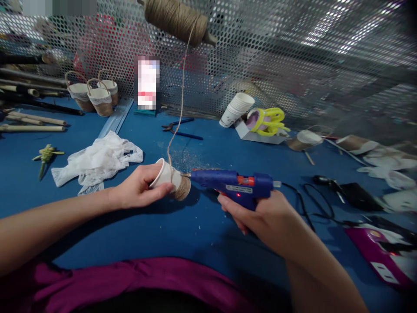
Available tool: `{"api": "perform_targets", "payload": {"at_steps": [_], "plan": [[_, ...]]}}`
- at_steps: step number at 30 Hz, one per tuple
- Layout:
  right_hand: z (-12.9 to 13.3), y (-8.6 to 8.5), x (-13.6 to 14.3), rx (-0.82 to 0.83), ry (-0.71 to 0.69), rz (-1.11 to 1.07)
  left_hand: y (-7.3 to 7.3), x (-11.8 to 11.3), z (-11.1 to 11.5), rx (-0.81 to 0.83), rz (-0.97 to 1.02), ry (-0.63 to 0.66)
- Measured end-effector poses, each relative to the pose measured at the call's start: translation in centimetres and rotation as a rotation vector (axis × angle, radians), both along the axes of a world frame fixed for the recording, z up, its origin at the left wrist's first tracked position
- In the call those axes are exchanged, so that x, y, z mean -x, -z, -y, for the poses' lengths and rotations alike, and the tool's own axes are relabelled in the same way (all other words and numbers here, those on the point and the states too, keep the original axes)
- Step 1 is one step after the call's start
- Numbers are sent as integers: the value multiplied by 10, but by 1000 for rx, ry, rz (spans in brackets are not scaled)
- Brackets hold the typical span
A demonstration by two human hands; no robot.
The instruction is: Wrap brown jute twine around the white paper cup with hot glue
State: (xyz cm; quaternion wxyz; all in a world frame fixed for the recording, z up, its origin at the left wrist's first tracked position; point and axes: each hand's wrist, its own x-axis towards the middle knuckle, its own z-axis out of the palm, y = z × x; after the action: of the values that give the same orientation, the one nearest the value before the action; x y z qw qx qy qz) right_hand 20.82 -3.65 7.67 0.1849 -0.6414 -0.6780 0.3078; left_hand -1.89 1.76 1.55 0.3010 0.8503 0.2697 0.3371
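My left hand (143, 187) grips a white paper cup (164, 174) by its rim, tilted on its side with the base to the right. Brown twine (183, 188) is wound around the lower part of the cup. A loose strand runs from it up to a twine spool (176, 19) hanging at the top. My right hand (257, 213) is closed around the handle of a blue hot glue gun (224, 180), its red light lit. The gun's nozzle points left, at the cup's side near the twine; whether it touches cannot be made out.
White lace (104, 158) lies left of the cup. Pliers (182, 129), stacked paper cups (237, 108) and yellow-handled scissors (269, 121) sit farther back. Finished twine baskets (100, 101) stand at back left. A purple power strip (374, 248) and black cord (301, 202) lie right.
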Motion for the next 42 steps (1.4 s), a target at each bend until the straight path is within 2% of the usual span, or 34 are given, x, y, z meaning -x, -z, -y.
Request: {"api": "perform_targets", "payload": {"at_steps": [4, 16, 21, 24, 27, 29, 33, 37, 40, 42], "plan": [[0, 2, 0, 11, 50, -13, 0, 0, 1, -17, -8, 9], [2, 0, -6, 41, 35, -6, 2, 1, -1, 67, 9, -29], [-13, 2, -17, 45, -17, -244, 2, 1, -1, 73, 44, -1], [-31, 8, -26, 21, 78, -312, 3, 0, -1, 122, 62, -23], [-55, 18, -32, -54, 239, -190, 5, 0, -1, 176, 61, -41], [-71, 26, -33, -36, 281, -149, 7, 0, -1, 187, 60, -39], [-97, 42, -29, -27, 302, -90, 11, 0, -2, 141, 71, -38], [-115, 55, -31, -79, 309, 81, 12, -1, -2, 108, 85, -36], [-120, 58, -31, -150, 290, 198, 11, -1, -2, 98, 88, -10], [-116, 55, -26, -204, 265, 241, 10, -1, -1, 79, 79, 6]]}}
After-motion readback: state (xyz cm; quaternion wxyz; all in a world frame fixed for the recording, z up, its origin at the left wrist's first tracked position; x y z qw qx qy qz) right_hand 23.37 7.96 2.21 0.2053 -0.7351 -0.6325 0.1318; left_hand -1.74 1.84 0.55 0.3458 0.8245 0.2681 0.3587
